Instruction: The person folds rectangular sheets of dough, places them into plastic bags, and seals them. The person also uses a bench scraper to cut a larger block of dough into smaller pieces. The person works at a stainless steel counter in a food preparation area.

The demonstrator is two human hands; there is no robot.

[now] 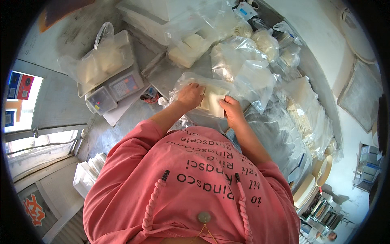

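Note:
A stack of pale, thin sheets, apparently dough wrappers, lies in an opened clear plastic bag in front of me. At the stack's near right corner, my right hand pinches the edge between thumb and fingers, lifting and bending it a little. My left hand rests over the stack's left side with bent fingers. Whether those fingers grip the sheets or only press on them is unclear. The bag's film spreads around and beneath both hands.
Beyond the hands sits a bag of pale blocks. Several clear bags of pale food crowd the right. A floury sheet covers the near right surface. To the left are a weighing scale and a bagged tray. A white bin stands behind.

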